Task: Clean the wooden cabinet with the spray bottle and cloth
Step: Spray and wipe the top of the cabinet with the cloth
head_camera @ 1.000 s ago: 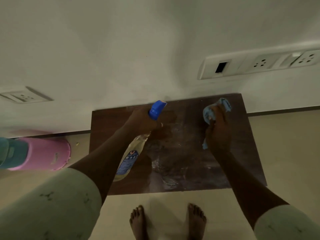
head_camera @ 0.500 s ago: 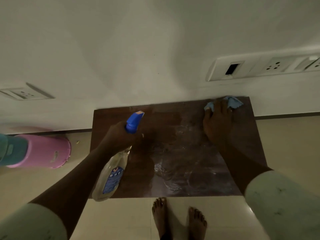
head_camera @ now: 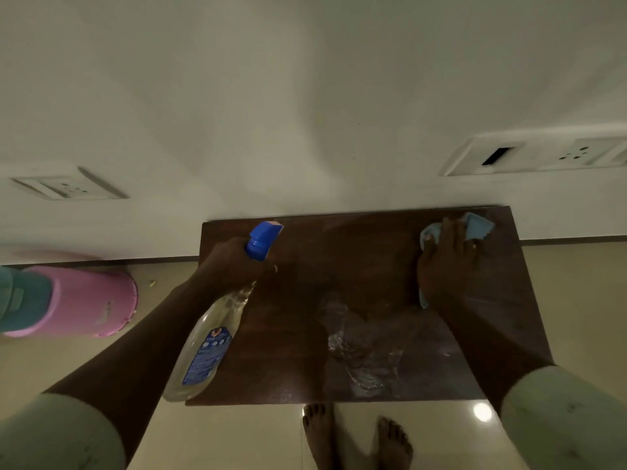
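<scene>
The dark wooden cabinet top (head_camera: 298, 334) lies below me against the wall, with wet streaks near its front middle. My left hand (head_camera: 230, 262) grips the neck of a clear spray bottle (head_camera: 210, 347) with a blue nozzle that points toward the wall over the cabinet's left part. My right hand (head_camera: 444, 262) presses a light blue cloth (head_camera: 475, 225) flat on the cabinet's back right corner. Most of the cloth is hidden under the palm.
A pink bucket (head_camera: 84, 300) with a teal part lies on the floor at the left. White socket plates sit on the wall at left (head_camera: 64, 188) and right (head_camera: 529, 154). My bare feet (head_camera: 356, 435) stand on the beige tiles at the cabinet's front edge.
My right hand slid the cloth from the cabinet's middle back out to the back right corner. The left hand with the bottle drew back toward the cabinet's left side.
</scene>
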A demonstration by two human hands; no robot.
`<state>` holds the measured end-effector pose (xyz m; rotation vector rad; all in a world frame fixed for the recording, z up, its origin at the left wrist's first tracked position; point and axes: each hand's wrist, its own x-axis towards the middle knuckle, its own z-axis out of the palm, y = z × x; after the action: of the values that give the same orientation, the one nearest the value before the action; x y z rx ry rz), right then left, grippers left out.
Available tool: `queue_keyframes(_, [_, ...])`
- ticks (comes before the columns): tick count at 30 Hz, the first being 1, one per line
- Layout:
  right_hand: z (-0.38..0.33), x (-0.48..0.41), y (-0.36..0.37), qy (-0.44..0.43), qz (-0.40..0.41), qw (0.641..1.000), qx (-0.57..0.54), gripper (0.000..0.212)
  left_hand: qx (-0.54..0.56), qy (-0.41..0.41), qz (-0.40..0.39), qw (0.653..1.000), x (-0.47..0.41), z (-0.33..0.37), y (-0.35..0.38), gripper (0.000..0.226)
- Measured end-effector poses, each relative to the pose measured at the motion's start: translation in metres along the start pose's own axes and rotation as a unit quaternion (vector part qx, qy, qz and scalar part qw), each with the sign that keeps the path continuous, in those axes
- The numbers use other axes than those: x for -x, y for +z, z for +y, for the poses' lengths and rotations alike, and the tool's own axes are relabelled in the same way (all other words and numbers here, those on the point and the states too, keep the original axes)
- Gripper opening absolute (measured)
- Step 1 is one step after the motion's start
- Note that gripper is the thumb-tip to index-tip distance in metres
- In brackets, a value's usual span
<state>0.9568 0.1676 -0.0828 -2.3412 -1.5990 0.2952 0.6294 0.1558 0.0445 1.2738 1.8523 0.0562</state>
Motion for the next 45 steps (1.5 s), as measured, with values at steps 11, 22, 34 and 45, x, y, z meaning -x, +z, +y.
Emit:
queue_keyframes(11, [-0.203,0.109,0.063,-0.335,-0.162,0.923,-0.101,0.047,-0.016,0.000,-0.014,1.000,-0.001,-0.033,-0.016,0.025])
queue_keyframes(22, [-0.160,0.081,0.056,-0.063,0.031,0.995,-0.066,0.049,0.007,-0.002,-0.023,1.000,0.010,-0.056,-0.020,0.020])
queue_keyframes(34, [-0.042,0.088,0.013,-0.291,-0.115,0.945,0.099,0.065,0.005,0.018,-0.032,0.999,0.020,-0.039,0.001,0.025])
queue_keyframes(45, [-0.103,0.169,0.032,-0.358,-0.163,0.918,-0.050,0.051,0.101,-0.011,-0.039,0.994,0.049,-0.011,0.047,0.024])
